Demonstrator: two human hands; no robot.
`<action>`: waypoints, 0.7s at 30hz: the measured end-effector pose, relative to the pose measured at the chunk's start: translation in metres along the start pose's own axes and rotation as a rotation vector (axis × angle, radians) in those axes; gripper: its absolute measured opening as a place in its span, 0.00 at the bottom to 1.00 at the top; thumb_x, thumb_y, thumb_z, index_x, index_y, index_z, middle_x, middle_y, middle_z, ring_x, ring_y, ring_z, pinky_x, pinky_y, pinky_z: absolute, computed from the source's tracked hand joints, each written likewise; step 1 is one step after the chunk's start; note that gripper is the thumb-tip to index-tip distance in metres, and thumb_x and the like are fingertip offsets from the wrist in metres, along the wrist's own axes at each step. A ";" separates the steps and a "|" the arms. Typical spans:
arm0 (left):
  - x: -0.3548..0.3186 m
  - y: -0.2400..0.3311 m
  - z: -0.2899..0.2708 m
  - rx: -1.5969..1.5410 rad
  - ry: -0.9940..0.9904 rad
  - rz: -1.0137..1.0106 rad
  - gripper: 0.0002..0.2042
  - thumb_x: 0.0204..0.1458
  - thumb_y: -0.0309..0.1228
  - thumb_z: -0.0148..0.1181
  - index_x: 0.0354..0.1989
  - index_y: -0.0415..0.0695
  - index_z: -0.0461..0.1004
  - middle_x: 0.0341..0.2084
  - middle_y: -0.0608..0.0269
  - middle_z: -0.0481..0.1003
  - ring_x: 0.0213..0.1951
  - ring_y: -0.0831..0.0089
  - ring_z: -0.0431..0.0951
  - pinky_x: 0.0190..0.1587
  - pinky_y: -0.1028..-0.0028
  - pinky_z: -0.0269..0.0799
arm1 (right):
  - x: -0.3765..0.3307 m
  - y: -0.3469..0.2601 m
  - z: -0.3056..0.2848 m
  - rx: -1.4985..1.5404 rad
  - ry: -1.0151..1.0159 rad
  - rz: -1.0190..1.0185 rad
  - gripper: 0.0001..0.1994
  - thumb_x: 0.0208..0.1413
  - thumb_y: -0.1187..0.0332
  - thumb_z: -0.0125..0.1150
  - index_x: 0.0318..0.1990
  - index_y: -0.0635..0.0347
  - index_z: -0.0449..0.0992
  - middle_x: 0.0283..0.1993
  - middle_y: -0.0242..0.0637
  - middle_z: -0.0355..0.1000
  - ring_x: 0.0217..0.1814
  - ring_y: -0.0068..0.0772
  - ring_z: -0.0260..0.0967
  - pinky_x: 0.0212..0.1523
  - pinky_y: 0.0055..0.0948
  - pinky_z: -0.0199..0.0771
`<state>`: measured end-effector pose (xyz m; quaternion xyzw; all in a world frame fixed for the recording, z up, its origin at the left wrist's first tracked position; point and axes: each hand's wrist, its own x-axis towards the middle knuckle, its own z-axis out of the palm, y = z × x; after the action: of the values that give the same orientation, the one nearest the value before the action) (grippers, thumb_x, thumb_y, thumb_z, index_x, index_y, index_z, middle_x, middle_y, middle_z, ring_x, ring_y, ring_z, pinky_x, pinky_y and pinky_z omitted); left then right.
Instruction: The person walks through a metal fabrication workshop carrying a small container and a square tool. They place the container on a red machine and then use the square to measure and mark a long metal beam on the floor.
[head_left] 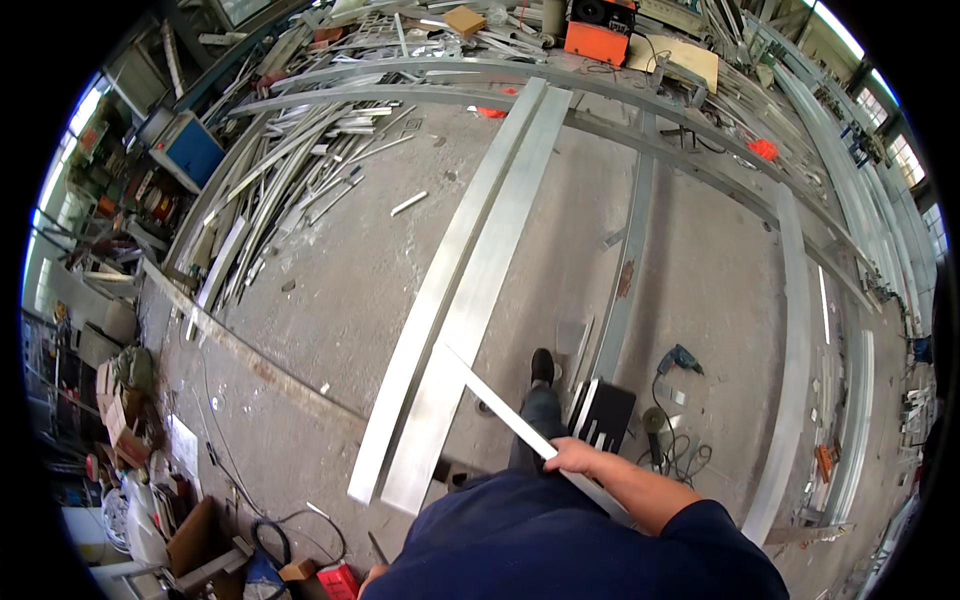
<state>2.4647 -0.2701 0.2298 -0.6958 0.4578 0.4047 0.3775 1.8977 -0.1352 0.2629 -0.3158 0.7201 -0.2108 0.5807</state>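
Observation:
My right hand (568, 455) is closed round a long, narrow silver metal bar (495, 402). The bar slants from beside my right hip toward two long silver metal profiles, and its far tip appears over the nearer one. These profiles, a left one (455, 270) and a right one (495, 270), run side by side away from me. At the lower edge, mostly hidden by my body, my left hand (373, 577) shows only in part. A thin dark rod-like tool (377, 547) sticks up from it; its kind is unclear.
Crosswise metal beams (370, 95) lie beyond the profiles. On the floor to my right are a power drill (683, 360), an angle grinder (653, 420) with its cable, and a black case (608, 412). Scrap strips (270, 190) pile up at left. An orange machine (597, 42) stands far off.

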 end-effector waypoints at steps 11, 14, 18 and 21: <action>-0.112 0.334 -0.152 -0.103 0.274 -0.078 0.14 0.46 0.35 0.61 0.35 0.35 0.78 0.28 0.50 0.80 0.27 0.60 0.81 0.29 0.62 0.77 | 0.085 0.028 -0.208 0.462 -0.215 0.143 0.18 0.39 0.62 0.68 0.39 0.60 0.79 0.36 0.36 0.76 0.42 0.30 0.72 0.46 0.28 0.68; -0.114 0.416 -0.199 -0.156 0.343 0.103 0.16 0.44 0.32 0.60 0.38 0.33 0.76 0.29 0.49 0.79 0.30 0.60 0.81 0.32 0.61 0.76 | 0.091 0.026 -0.251 0.410 -0.142 0.147 0.22 0.39 0.59 0.67 0.43 0.61 0.79 0.41 0.41 0.78 0.46 0.34 0.73 0.48 0.30 0.69; -0.139 0.518 -0.226 0.009 0.380 0.316 0.17 0.44 0.34 0.59 0.38 0.33 0.76 0.31 0.45 0.79 0.35 0.55 0.81 0.38 0.62 0.75 | 0.090 0.018 -0.292 0.359 -0.072 0.164 0.24 0.42 0.57 0.66 0.46 0.62 0.78 0.44 0.44 0.77 0.47 0.37 0.74 0.49 0.32 0.69; -0.157 0.603 -0.234 0.227 0.387 0.436 0.19 0.44 0.39 0.61 0.38 0.34 0.76 0.32 0.43 0.79 0.38 0.52 0.81 0.41 0.60 0.75 | 0.086 0.019 -0.319 0.401 -0.070 0.266 0.25 0.44 0.57 0.65 0.48 0.63 0.77 0.45 0.46 0.77 0.47 0.39 0.74 0.49 0.33 0.69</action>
<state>1.9073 -0.6057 0.3697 -0.5988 0.7018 0.2821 0.2631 1.5731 -0.2026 0.2652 -0.1034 0.6786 -0.2602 0.6791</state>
